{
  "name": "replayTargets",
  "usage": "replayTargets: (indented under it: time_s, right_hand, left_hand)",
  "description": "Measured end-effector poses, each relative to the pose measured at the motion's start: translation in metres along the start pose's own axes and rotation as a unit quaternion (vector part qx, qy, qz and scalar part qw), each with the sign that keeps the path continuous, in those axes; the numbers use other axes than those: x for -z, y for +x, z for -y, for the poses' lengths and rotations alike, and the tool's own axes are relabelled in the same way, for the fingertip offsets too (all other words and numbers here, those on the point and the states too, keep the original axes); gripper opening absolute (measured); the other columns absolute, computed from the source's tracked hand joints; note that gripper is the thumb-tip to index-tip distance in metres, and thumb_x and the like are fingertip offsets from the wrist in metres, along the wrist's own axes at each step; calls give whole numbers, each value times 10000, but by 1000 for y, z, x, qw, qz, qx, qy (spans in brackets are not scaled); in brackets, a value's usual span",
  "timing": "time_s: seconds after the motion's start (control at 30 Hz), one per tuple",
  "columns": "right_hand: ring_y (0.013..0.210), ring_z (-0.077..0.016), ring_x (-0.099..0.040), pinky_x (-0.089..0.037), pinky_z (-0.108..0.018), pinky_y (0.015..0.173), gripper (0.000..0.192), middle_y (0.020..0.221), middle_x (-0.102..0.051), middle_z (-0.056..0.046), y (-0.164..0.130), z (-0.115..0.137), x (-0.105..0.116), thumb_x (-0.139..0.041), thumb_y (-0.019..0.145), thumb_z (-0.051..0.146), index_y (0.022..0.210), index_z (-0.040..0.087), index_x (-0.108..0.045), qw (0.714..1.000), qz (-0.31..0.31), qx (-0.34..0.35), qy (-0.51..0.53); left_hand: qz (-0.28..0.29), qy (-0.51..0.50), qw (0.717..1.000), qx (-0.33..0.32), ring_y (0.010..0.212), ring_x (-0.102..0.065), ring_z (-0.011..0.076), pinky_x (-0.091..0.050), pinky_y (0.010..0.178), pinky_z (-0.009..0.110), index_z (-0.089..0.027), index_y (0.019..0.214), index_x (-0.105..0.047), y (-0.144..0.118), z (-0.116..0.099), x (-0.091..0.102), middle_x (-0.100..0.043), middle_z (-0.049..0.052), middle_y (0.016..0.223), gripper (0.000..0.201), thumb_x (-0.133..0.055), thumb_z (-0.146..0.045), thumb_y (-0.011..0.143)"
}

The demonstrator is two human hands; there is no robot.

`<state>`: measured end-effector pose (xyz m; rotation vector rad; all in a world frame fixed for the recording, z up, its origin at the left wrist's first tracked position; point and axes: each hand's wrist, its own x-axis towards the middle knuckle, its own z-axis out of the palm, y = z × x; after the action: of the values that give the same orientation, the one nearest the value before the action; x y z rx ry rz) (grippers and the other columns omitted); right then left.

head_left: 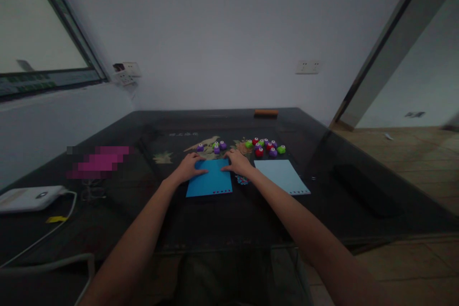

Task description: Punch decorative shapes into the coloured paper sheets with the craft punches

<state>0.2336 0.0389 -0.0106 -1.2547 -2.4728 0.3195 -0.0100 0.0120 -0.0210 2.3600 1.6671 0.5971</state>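
Looks like the blue sheet (211, 180) is laid flat on the tabletop (229, 222), but squaring it up seems unfinished. Left hand (189, 167) and right hand (239, 162) are at its far corners, thumbs on top; can't tell if they're pinching. White sheet (281, 176) is already down. Count: two sheets, four eyed balls (216, 150) left, roughly ten more (258, 152) right; colourful bits (242, 180) uncountable.

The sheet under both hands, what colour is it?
The sheet is bright blue; the head view, the only one, shows it.
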Motion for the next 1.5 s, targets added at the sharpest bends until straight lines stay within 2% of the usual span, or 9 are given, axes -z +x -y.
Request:
replayTargets:
  time_s: [0.23,0.4,0.5,0.67,0.77,1.03,1.2,1.33,1.5]
  right_hand:
    - [1020,-258,-507,-413,-352,814,492,1064,-569,-103,-1,3,2,-742,661,400,1047,160,-551,1000,-2,-3,6]
    - [1063,-279,-495,-413,-365,826,571,1129,-549,-125,-2,4,3,-726,679,408,1154,158,-532,1000,-1,-1,-3]
    - [1058,-273,-496,-414,-354,814,518,1122,-545,-115,-1,4,2,-718,687,415,1121,176,-566,1000,7,3,-4]
    - [993,-254,-515,-405,-335,778,484,1052,-561,-100,0,3,2,-734,669,402,1056,166,-565,1000,4,3,-10]
    - [973,-249,-518,-402,-327,764,489,1038,-566,-97,0,3,1,-735,664,403,1042,160,-542,1000,-1,-2,-8]
    - [1015,-263,-506,-405,-335,789,475,1064,-553,-117,-2,2,-1,-714,682,433,1022,145,-551,1000,-7,5,-25]
    - [1031,-265,-499,-405,-358,825,453,1075,-545,-125,-5,1,-2,-705,690,439,1005,139,-576,999,-12,15,-28]
    - [1025,-264,-501,-408,-365,828,443,1070,-546,-125,-6,0,-3,-705,693,436,997,137,-586,999,-15,14,-25]
    - [944,-237,-529,-419,-340,771,403,1011,-572,-108,-3,-5,-5,-706,691,426,953,142,-593,998,-49,-1,35]
  left_hand:
    - [-8,2,1000,-11,1065,-498,288,-384,930,418,-183,1058,-610,-1,-4,4,-567,107,1113,486,-701,-426,648]
    - [-17,-17,999,-33,1014,-536,250,-407,901,401,-198,992,-601,0,-6,8,-604,75,1044,340,-680,-300,677]
    - [-25,-49,998,-36,996,-566,223,-418,897,380,-208,992,-600,-1,-8,11,-627,58,1034,272,-609,-225,721]
    - [-66,-83,994,3,1043,-576,236,-408,933,385,-217,957,-615,-3,-14,16,-651,47,1068,237,-604,-249,723]
    - [-86,-97,990,52,985,-600,254,-446,873,379,-194,989,-616,-3,-18,20,-651,68,1081,337,-654,-324,680]
    - [4,-186,970,158,747,-640,235,-501,643,324,-131,1047,-604,-3,-10,28,-675,60,809,577,-685,-483,597]
    - [80,-268,944,176,737,-644,239,-509,626,312,-149,815,-657,-8,-12,33,-700,59,770,396,-738,-426,544]
    - [80,-255,947,177,675,-629,233,-492,582,297,-156,661,-654,-11,-19,38,-679,36,640,288,-743,-397,530]
    - [80,-275,943,167,622,-600,198,-470,590,287,-157,655,-660,-9,-20,41,-681,34,673,263,-703,-401,568]
